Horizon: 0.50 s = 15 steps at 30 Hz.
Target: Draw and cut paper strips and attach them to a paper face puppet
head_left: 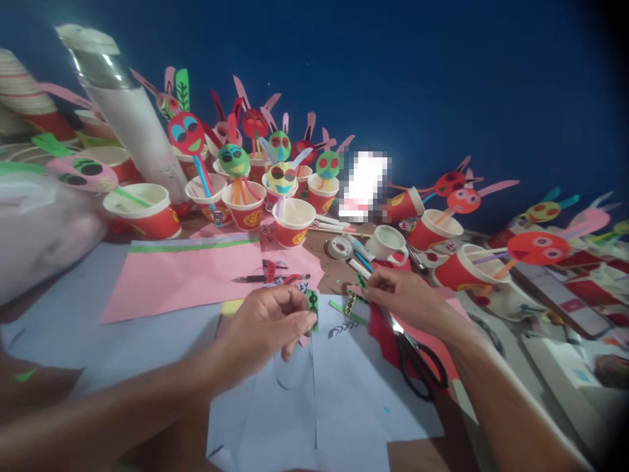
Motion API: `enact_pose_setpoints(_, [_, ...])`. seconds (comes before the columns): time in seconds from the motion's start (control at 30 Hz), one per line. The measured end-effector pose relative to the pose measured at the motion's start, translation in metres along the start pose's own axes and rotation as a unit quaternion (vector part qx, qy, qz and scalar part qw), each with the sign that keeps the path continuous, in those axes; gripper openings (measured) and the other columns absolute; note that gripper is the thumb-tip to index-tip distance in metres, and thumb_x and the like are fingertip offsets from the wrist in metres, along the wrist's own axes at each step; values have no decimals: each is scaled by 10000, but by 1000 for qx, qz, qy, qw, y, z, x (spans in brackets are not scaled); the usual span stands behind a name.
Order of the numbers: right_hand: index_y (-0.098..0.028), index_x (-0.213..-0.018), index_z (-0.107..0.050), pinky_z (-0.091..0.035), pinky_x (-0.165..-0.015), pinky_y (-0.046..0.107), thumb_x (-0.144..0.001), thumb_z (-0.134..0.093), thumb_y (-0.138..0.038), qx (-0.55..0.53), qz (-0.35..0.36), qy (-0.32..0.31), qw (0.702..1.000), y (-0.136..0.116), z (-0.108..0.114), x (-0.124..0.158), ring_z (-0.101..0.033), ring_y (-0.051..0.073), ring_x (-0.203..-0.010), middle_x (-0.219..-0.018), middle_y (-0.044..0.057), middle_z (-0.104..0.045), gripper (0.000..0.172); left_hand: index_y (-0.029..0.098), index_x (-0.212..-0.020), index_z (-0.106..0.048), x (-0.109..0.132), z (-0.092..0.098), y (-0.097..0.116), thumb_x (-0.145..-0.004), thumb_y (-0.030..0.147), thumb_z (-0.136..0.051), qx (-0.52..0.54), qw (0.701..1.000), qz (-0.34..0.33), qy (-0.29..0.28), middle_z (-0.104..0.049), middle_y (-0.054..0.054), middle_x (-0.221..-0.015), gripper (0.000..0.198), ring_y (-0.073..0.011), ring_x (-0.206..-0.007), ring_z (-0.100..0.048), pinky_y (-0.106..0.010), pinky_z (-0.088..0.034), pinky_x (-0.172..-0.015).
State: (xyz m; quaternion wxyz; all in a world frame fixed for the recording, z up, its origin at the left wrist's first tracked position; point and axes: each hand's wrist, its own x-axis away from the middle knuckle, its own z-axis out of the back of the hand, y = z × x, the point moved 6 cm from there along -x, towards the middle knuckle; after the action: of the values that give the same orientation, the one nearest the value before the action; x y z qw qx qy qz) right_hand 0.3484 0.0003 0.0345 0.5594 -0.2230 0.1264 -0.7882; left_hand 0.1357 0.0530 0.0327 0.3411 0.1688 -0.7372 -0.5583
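Note:
My left hand (268,321) is closed in a pinch on a small green paper strip (312,307) with black marks, held upright above the pale blue paper (339,393). My right hand (405,298) is closed too, fingertips pinching another small green patterned strip (361,280) just to the right of the first. A further patterned strip (350,304) lies between the two hands. Black-handled scissors (417,360) lie under my right wrist on red paper (388,341).
Several red-and-white paper cups (293,223) with paper faces on sticks stand along the back against a blue wall. A pink sheet (187,275) lies at the left, a tape roll (340,248) and a white mug (388,244) behind my hands, a white tube (132,124) at far left.

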Motion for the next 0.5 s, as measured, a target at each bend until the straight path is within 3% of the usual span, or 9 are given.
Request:
enact_pose_setpoints(0.1, [-205, -690, -494, -335, -524, 219, -788, -559, -409, -188, 27, -2, 982, -16, -3, 4, -442, 95, -553, -606, -58, -494, 236, 151, -658, -520, -4, 2, -7, -742, 268, -605, 29, 1000, -1, 6, -502, 63, -444, 167, -37, -373, -410, -149, -351, -400])
enact_pose_setpoints(0.2, [-195, -665, -487, -347, -520, 217, -769, -584, -399, -351, 33, -81, 932, -40, -27, 11, -436, 86, -522, -570, -59, -486, 249, 152, -659, -511, -6, 4, -17, -730, 317, -616, 56, 998, 18, 5, -561, 31, -511, 208, -42, -355, -423, -164, -358, -376])
enact_pose_setpoints(0.33, [-181, -661, -515, -396, -558, 218, -776, -612, -349, -433, 23, -140, 890, -64, -56, 21, -496, 86, -547, -609, -36, -550, 226, 144, -652, -517, -5, 3, -26, -739, 360, -600, 43, 998, 44, -11, -611, -5, -599, 247, -43, -345, -439, -177, -366, -363])
enact_pose_setpoints(0.5, [-173, -658, -565, -433, -548, 226, -756, -654, -335, -484, 0, -147, 863, -72, -67, 24, -539, 94, -544, -646, -14, -620, 209, 132, -653, -550, -4, 3, -27, -779, 335, -559, 33, 999, 33, -25, -603, 2, -609, 238, -41, -362, -449, -177, -392, -379])
